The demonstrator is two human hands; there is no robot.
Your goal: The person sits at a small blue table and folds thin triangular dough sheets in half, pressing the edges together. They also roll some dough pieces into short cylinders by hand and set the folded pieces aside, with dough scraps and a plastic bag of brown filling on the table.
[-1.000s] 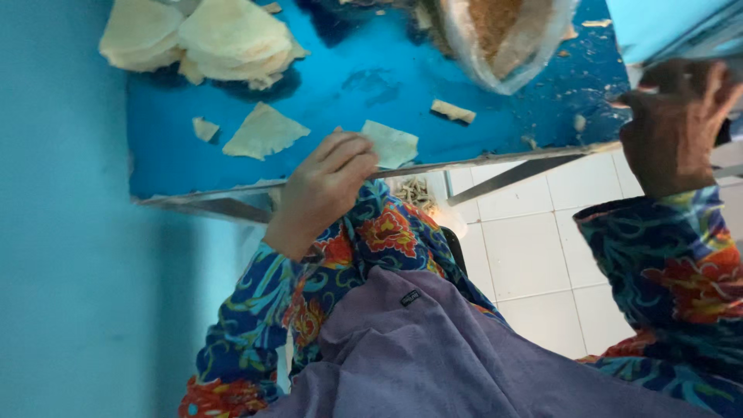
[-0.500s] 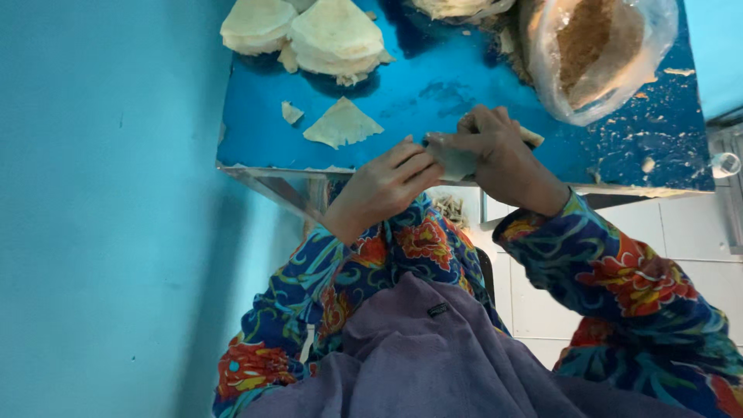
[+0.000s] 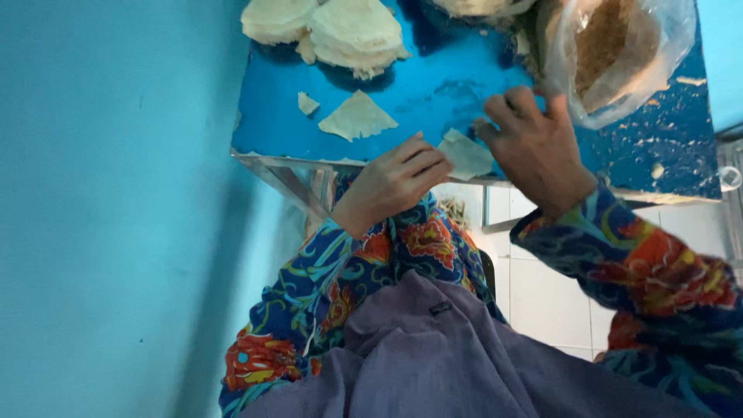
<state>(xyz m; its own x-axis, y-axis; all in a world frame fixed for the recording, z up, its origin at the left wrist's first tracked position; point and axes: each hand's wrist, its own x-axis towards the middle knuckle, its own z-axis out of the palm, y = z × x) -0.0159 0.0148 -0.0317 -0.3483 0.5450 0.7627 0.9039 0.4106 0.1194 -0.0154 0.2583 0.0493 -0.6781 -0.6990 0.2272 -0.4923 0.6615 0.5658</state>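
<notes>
Now left hand [image 3: 395, 182] pinches pale wrapper sheet [image 3: 467, 153] at blue table [image 3: 433, 93] near edge; right hand [image 3: 538, 147] fingers curled just beside sheet, grip unclear; triangular sheet [image 3: 356, 118] left of it.

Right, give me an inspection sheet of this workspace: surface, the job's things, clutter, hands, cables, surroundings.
Surface: blue table, metal-edged at the near side, speckled with pale crumbs.
Job's things: thin pale wrapper sheet at the table edge, between both hands.
Clutter: loose triangular sheet; small scrap; stacks of sheets at the far side; clear plastic bag of brown filling.
Hands: left hand fingertips on the wrapper sheet; right hand touching its other edge.
Cables: nothing seen.
Surroundings: blue wall on the left; white tiled floor below the table.
</notes>
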